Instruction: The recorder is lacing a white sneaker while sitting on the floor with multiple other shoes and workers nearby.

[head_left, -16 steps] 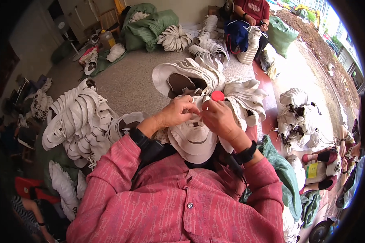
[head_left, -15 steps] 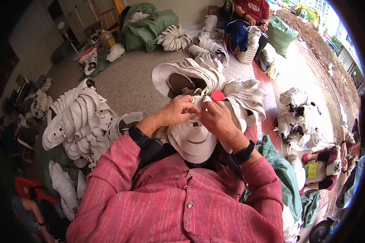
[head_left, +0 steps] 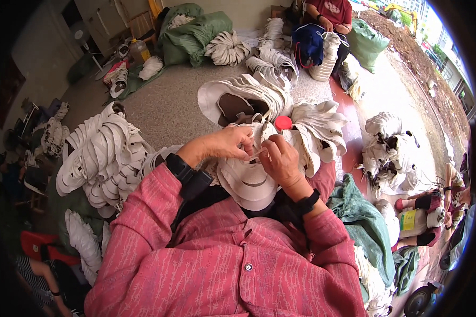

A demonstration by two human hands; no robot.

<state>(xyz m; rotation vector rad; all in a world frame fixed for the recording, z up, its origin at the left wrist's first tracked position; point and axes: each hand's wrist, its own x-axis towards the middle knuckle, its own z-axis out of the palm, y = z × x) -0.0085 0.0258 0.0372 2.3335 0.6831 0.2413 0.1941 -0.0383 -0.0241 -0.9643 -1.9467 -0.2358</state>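
Observation:
A white shoe upper (head_left: 247, 182) lies in my lap, its toe toward me. Over its lacing area my left hand (head_left: 228, 143) is closed in a pinch, thumb against fingertips. Just to the right my right hand (head_left: 281, 161) is closed too, its fingers bent together. A thin white shoelace (head_left: 257, 154) runs between the two sets of fingertips. Directly beyond them stands a red round cap (head_left: 283, 122). Stacked shoe uppers (head_left: 259, 98) fan out past my hands, and another bunch of uppers (head_left: 320, 129) sits to the right of the cap.
More piled uppers (head_left: 103, 156) are at my left, and a bundled heap (head_left: 390, 150) lies on the floor at right. Green sacks (head_left: 198, 34) stand at the back. A person in a dark red shirt (head_left: 330, 11) sits far right, handling white uppers. A green cloth (head_left: 360, 222) lies beside my right arm.
Both hands have come slightly toward me, and my fingertips are a little lower over the upper. The white lace between them now shows more plainly. The seated person's hands have shifted.

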